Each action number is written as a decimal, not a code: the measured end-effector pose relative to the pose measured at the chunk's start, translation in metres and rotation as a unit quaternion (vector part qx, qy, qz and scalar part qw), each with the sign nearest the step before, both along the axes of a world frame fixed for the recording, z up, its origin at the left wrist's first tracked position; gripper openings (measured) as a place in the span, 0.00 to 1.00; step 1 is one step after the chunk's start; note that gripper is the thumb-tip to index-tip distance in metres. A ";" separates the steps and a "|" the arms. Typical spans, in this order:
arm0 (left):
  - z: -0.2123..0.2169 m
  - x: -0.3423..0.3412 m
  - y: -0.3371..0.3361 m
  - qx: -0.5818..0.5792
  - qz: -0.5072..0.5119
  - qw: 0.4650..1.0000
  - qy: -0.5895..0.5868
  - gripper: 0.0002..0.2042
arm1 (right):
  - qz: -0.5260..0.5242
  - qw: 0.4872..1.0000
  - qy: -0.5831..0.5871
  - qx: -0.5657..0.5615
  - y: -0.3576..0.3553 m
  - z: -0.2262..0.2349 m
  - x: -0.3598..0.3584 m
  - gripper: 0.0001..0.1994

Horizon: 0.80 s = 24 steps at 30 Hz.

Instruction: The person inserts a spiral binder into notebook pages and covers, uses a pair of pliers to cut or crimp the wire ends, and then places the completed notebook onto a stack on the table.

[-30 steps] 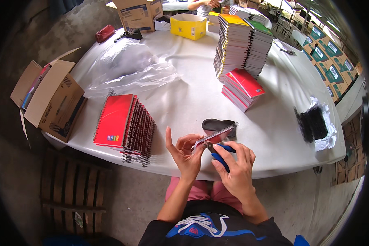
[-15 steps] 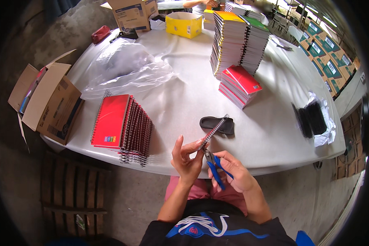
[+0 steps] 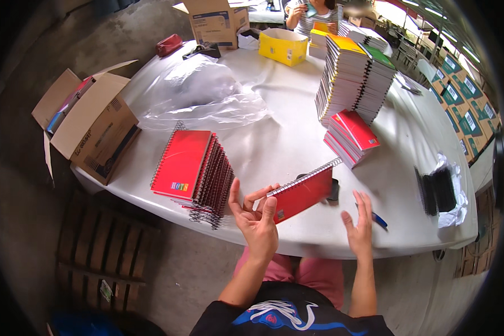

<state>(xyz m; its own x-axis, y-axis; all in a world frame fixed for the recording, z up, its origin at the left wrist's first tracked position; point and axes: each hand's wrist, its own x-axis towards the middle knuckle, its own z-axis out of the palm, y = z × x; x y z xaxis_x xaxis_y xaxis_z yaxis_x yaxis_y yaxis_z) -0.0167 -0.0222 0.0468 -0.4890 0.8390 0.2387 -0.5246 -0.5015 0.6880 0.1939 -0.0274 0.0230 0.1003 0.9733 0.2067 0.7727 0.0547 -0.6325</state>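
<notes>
My left hand [image 3: 257, 227] grips a red spiral notebook [image 3: 305, 193] by one end, thumb on the cover and fingers behind it. The notebook is tilted, its wire coil running along the upper edge. My right hand [image 3: 361, 224] is empty, its fingers stretched out beside blue-handled pliers [image 3: 379, 219] on the white table. Behind the notebook, a dark flat object [image 3: 334, 190] is partly hidden. To the left of my left hand stands a stack of red coil-bound notebooks [image 3: 182, 162].
Red books without visible coils [image 3: 350, 137] lie before tall yellow and green notebook stacks [image 3: 341, 73]. Black coils [image 3: 439, 190] rest on white paper at right. Clear plastic [image 3: 201, 95], an open carton [image 3: 103, 129] and a yellow box [image 3: 283, 47] are farther off. A co-worker [image 3: 313, 17] is across the table.
My right hand has let go of the pliers, which now lie on the table, and has opened. The notebook in my left hand has turned so its red cover shows. The view has shifted.
</notes>
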 end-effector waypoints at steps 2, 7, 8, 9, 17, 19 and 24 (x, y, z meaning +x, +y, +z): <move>0.013 -0.006 -0.011 0.014 0.004 1.000 -0.020 0.33 | 0.179 0.925 0.331 0.054 0.013 0.012 -0.037 0.26; 0.041 -0.037 -0.038 0.158 0.151 0.956 0.193 0.30 | 0.181 0.709 0.681 -0.038 0.044 0.054 -0.093 0.20; 0.049 -0.048 -0.043 0.164 0.217 0.934 0.231 0.29 | 0.204 0.675 0.706 -0.067 0.052 0.062 -0.100 0.19; 0.057 -0.062 -0.046 0.166 0.283 0.905 0.269 0.28 | 0.205 0.679 0.701 -0.070 0.056 0.080 -0.119 0.17; 0.044 -0.151 -0.023 -0.047 0.263 0.944 0.193 0.24 | 0.411 0.614 0.673 -0.043 0.138 0.160 -0.204 0.16; 0.036 -0.152 -0.018 -0.046 0.267 0.940 0.206 0.24 | 0.437 0.701 0.563 0.021 0.145 0.178 -0.221 0.15; 0.023 -0.157 -0.010 -0.041 0.257 0.944 0.205 0.25 | 0.664 0.738 -0.004 0.122 0.134 0.184 -0.283 0.17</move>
